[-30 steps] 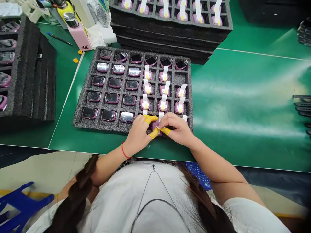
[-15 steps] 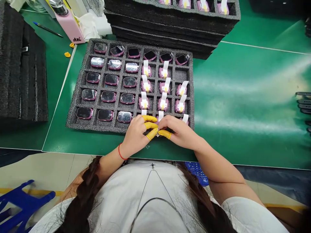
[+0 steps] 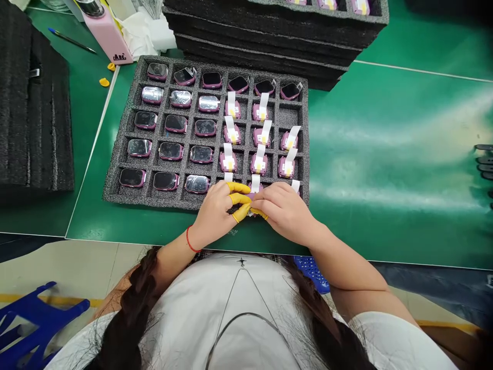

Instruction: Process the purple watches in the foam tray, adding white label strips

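My left hand, with yellow finger cots on several fingers, is closed on a small purple watch body at the front edge of the foam tray. My right hand meets it from the other side, its fingertips pinched against the same watch body. Most of that piece is hidden by the fingers. Around them in the tray's cells lie purple watch bodies with dark screens up on the left, and others turned back up with white paper tabs on the right.
Behind the tray rises a stack of black foam trays; another dark stack stands at left. A pink bottle, a pen and loose yellow finger cots are at upper left. Dark straps lie at the far right.
My right hand has rolled over slightly, its fingers now lying closer over the watch body and covering more of the thumb. My left hand keeps its hold. The view has shifted a little.
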{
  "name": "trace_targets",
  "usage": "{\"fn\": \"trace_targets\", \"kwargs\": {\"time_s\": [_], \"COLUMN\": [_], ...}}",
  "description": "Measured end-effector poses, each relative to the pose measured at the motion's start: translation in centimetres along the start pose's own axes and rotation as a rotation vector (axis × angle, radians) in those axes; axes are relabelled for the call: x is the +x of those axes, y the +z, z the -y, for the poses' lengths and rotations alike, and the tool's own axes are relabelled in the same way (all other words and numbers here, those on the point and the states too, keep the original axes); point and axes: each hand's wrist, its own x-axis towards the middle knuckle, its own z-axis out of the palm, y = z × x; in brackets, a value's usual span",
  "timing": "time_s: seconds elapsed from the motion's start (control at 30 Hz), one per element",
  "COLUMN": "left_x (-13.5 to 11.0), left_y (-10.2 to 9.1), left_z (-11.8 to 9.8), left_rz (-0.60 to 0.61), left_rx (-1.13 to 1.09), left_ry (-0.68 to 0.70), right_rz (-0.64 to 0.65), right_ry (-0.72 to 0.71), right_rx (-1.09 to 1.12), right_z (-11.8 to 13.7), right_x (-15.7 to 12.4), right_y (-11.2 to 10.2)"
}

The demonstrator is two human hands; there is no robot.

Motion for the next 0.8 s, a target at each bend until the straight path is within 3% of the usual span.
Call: {"fn": "trace_targets", "kwargs": {"time_s": [0.3,0.43,0.53,0.67,0.8], "left_x": [0.1,0.1,0.0,-0.3,-0.5], "left_y": [-0.2,-0.1,-0.4,-1.2,-1.2], "left_z": [-0.1,-0.1,-0.1,-0.1,0.1], "left_rz": [0.026,0.017,0.016,0.096,0.112], "left_rx": [-0.031,-0.037,-0.045,-0.072,-0.034], "left_ry": [-0.015,-0.021,-0.012,0.043,0.108], "right_rz": [-0.002,0.087,0.058,-0.172,-0.039], "right_ry": [-0.050,0.009,0.120,0.465,0.781], "right_rx": [0.006,0.043,0.194,0.450,0.823], "right_z": [-0.2,0.3,0.2,-0.7,-1.3], "right_x": [-0.3,-0.1,-0.2,-0.3,0.0], "right_y": [0.0,-0.8,-2.0,-2.9,-1.7]}}
